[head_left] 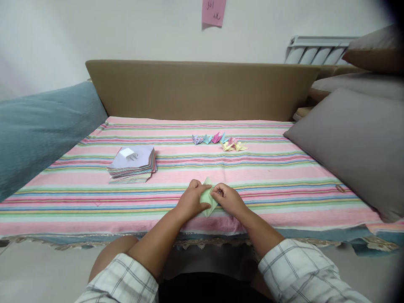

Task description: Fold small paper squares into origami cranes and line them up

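Observation:
A pale green piece of origami paper [207,199], folded into a long diamond, lies on the striped cloth close to the front edge. My left hand [192,198] grips its left side, with the thumb over the lower part and a finger over the upper part. From the right, my right hand [227,197] pinches the paper's right edge near the middle between thumb and forefinger, the other fingers curled in. Beyond the hands sits a row of small folded paper cranes [217,137] in purple, blue, pink and yellow.
To the left, a stack of square paper [134,168] carries a white plug adapter [128,154]. Grey cushions [350,143] pile up at the right, near a small brown ring-like item [340,188]. A brown backrest [202,90] stands behind the striped cloth [78,185].

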`<state>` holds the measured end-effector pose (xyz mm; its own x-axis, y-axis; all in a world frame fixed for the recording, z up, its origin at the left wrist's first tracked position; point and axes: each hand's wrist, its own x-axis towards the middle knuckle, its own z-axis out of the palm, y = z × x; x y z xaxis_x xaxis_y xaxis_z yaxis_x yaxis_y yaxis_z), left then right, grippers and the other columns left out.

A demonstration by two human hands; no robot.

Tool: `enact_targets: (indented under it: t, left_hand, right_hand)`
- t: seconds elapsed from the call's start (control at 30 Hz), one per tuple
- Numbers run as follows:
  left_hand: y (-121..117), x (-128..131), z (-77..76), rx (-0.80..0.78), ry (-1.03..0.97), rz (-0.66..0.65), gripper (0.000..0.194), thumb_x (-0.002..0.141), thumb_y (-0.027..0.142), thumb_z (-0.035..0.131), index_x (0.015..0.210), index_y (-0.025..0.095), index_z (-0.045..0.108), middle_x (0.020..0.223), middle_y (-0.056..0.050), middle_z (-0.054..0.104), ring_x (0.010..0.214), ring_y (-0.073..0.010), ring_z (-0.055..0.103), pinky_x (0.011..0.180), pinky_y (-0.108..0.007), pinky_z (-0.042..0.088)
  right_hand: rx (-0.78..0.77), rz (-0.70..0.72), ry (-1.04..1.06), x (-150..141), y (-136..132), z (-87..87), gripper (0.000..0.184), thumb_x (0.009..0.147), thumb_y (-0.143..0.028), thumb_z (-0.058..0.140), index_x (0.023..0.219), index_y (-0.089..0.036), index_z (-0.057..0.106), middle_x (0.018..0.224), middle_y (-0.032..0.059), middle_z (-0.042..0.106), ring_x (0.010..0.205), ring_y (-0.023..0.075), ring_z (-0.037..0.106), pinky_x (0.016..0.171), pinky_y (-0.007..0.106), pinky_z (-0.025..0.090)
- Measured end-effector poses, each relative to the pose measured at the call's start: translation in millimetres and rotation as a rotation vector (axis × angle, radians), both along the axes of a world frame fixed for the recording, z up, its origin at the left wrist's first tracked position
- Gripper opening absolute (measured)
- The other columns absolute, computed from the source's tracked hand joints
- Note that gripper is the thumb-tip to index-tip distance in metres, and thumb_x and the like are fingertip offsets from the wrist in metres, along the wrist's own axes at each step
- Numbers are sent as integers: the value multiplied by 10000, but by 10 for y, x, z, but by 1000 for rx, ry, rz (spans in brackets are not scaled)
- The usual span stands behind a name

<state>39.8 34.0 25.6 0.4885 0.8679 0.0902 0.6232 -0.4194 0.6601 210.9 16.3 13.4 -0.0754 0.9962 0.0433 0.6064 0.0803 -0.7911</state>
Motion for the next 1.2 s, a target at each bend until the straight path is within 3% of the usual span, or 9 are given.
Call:
enact_targets:
  t: [0.3,0.57,0.9,1.2]
  left_hand:
    - [-12,-30,53,-46,15,-22,657,581,155,734,1199,247,531,1028,-36,394,1024,-206,457,943,-344,399]
    - [-22,-50,27,7,-19,-35,463,697,177,638,1149,235,557,1007,-34,410,1017,-189,467,957,-331,385]
    - [-55,-43,-22,-11,39,-25,605,586,161,720,1155,264,543,1040,-30,397,989,-201,481,900,-336,422]
    - [-28,-46,-33,-20,34,-49,659,559,161,742,1179,258,540,996,-20,386,982,-199,474,909,-325,417]
  right_hand:
    - [45,-27,-89,-55,-10,-14,117,766,-330,522,733,-219,539,733,-11,590,642,138,508,544,235,317]
    - [78,-31,-117,-69,-13,-42,98,756,-308,536,733,-212,535,767,0,587,662,139,512,558,243,324]
    - [-63,157,88,135,17,-58,165,676,-251,602,822,-206,539,679,-44,523,615,116,493,564,227,366]
    - [-52,180,101,141,33,-87,258,626,-277,677,825,-192,537,697,-45,482,625,108,456,559,220,355]
